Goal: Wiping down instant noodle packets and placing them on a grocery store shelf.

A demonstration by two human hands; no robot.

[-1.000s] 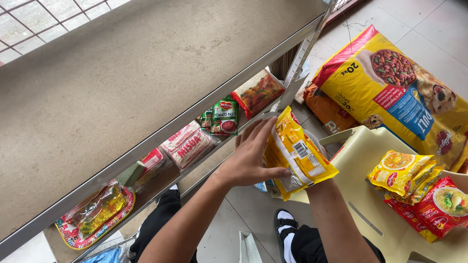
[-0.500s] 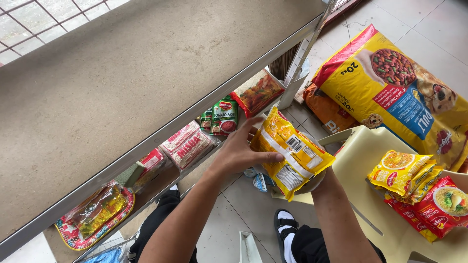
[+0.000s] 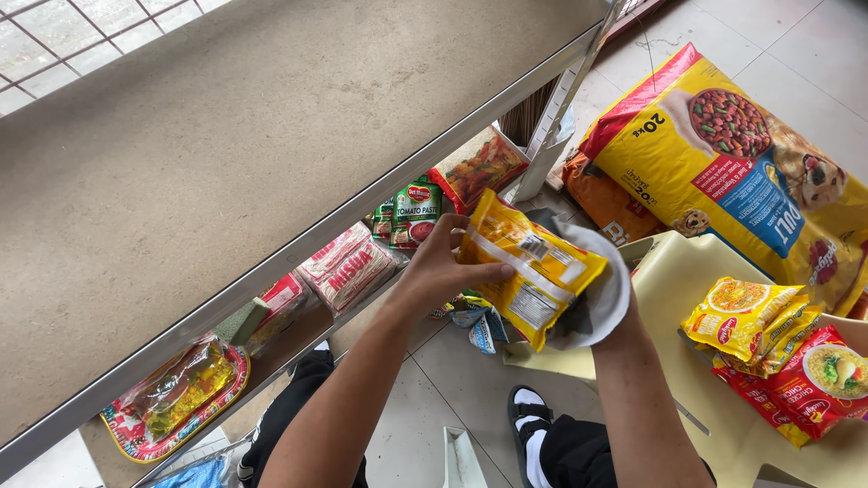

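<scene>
Yellow noodle packet (image 3: 533, 271) gripped by left hand (image 3: 443, 262), fingers closed on edge; right hand (image 3: 601, 303) at three o'clock wiping with grey cloth (image 3: 601, 285). Chair packets (image 3: 755, 321) unwiped, seemingly.

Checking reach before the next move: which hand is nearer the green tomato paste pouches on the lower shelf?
Left. The left hand grips the yellow packet right beside the green pouches. The right hand, wrapped in a white cloth, is behind the packet, farther away.

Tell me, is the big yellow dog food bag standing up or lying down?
Lying down. The dog food bag rests flat on the tiled floor, its printed front facing up, beside the pale plastic chair.
</scene>
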